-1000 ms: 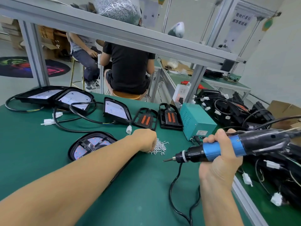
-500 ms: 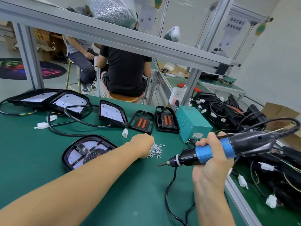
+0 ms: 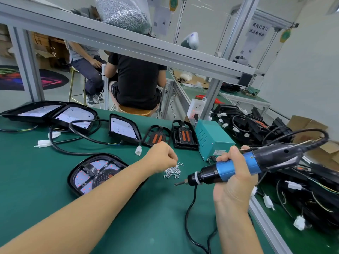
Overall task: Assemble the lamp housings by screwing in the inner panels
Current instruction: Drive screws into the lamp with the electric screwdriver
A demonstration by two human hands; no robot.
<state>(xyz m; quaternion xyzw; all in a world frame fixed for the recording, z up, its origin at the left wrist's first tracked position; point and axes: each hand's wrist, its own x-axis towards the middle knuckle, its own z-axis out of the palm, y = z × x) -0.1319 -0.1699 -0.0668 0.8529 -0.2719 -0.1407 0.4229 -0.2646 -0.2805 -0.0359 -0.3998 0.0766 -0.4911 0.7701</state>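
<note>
A black lamp housing [image 3: 93, 173] with its inner panel fitted lies on the green mat, partly under my left forearm. My left hand [image 3: 161, 158] hovers with curled fingers over a small pile of screws [image 3: 173, 171]; the fingertips are turned away, so whether they pinch a screw is hidden. My right hand [image 3: 233, 180] grips a blue and black electric screwdriver [image 3: 244, 165], its bit pointing left, just right of the pile. Two loose inner panels with orange strips [image 3: 157, 137] [image 3: 184, 135] lie behind the screws.
Three more lamp housings [image 3: 124, 129] [image 3: 73, 115] [image 3: 31, 110] with black cables lie at the back left. A teal power box [image 3: 211, 142] stands behind the screwdriver. A heap of wired housings [image 3: 256, 125] fills the right bench. Two people sit beyond the frame.
My left hand has stayed over the screw pile, its fingers working at the screws. My right hand has held the screwdriver roughly level in place. The camera has shifted slightly.
</note>
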